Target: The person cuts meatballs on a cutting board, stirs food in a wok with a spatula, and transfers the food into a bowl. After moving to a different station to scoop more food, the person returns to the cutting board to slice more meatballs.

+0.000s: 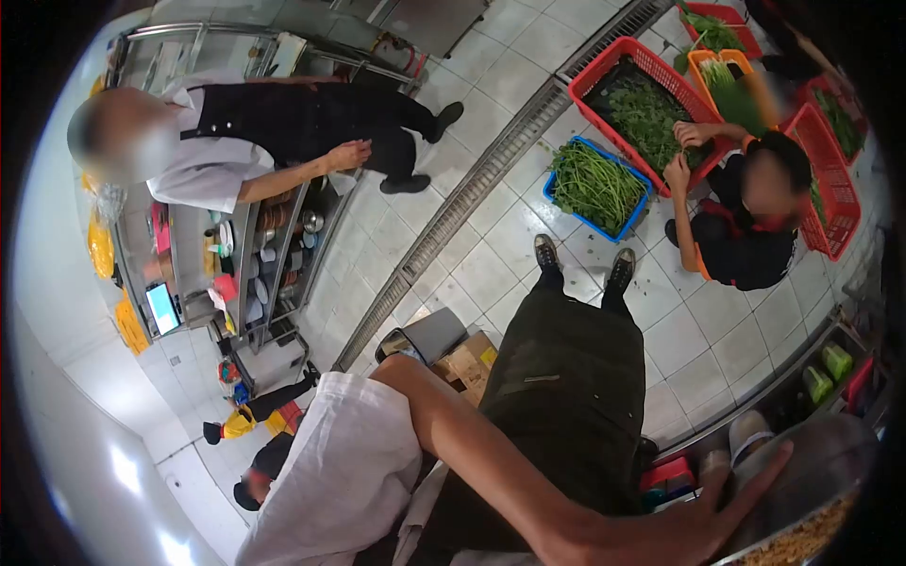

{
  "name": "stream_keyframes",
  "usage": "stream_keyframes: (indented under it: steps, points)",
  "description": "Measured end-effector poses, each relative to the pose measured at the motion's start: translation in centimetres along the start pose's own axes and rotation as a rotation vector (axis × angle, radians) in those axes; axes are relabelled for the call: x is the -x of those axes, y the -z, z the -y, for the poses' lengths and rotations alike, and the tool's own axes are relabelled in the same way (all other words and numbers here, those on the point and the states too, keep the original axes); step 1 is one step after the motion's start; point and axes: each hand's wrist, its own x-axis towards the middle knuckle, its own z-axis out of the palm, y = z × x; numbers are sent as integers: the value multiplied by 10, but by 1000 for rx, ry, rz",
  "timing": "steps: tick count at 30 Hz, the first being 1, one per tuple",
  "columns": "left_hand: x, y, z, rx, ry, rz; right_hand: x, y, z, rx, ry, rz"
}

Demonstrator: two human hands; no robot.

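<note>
Left hand beside a broad container of brown, crumbly food. The fingers are spread apart; whether they touch the container cannot be told. The right hand is out of view. The container, partly cut off, stands below and to the right of the blue basket, well apart from it.

The blue basket, which serves as landmark, holds long-stemmed greens. Just beside it, above and to the right, is a large red basket of leafy greens, where a crouching co-worker has both hands. Farther beyond, on the same side of the blue basket, an orange basket holds greens with pale stalks, and a smaller red basket holds more leaves.

Below and to the left of the blue basket is a cardboard box. Well to its left, metal shelves carry bowls and dishes near a standing co-worker.
</note>
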Motion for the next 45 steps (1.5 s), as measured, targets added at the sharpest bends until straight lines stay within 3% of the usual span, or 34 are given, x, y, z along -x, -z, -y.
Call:
stream_keyframes:
  steps: [6,8,9,11,12,13,14,17,18,22,25,28,29,31,33,34,35,36,37,38,39,41,42,44,45]
  points:
    - [-36,30,84,-219,-68,-323,-25,39,-4,-41,21,169]
    - [-40,54,122,-268,-1,-417,-57,-39,21,41,25,348]
    - [-43,68,132,-245,68,-449,-105,-23,-28,-112,-148,393]
    - [-45,104,145,-107,221,-471,-119,-103,-11,-62,-188,347]
    - [-53,128,187,-106,212,-504,-126,-145,-1,-37,-208,325]
    - [-60,150,204,-54,236,-505,-146,-163,7,244,-182,314]
    - [-68,171,221,-3,260,-508,-167,-178,-8,100,-101,396]
    - [-91,203,192,53,357,-531,-205,-222,-18,-119,-175,407]
    - [-106,223,209,13,286,-503,-216,-233,-14,-114,-162,426]
    - [-166,278,227,-163,392,-407,-249,-233,-22,-197,-125,398]
    - [-199,287,214,-292,316,-478,-271,-229,-17,-287,-87,381]
    - [-197,260,198,-91,186,-624,-293,-215,-15,-358,26,471]
    - [-195,258,212,-188,112,-658,-322,-204,-26,-364,-2,437]
    - [-146,249,211,-335,122,-588,-358,-188,-38,-380,-1,463]
    - [-91,261,264,-776,-38,-763,-342,-197,-22,-440,52,454]
    - [-56,271,294,-769,-134,-855,-337,-201,-14,-473,83,447]
    - [-9,272,309,-673,-21,-932,-340,-201,-15,-485,95,434]
    - [40,260,318,-537,258,-1153,-345,-199,-21,-498,103,416]
    - [84,300,436,-357,33,-1298,-347,-194,-26,-510,110,394]
    - [141,281,464,-612,347,-1569,-349,-190,-31,-513,109,392]
    - [193,259,491,271,317,-1690,-347,-190,-34,-531,83,404]
    - [316,200,590,-884,769,-1439,-338,-187,-37,-570,38,412]
    - [347,162,597,-799,660,-1652,-328,-191,-37,-565,49,375]
    - [359,113,587,-349,774,-1964,-307,-202,-36,-556,72,297]
    - [357,93,576,28,1002,-2022,-305,-202,-40,-557,73,292]
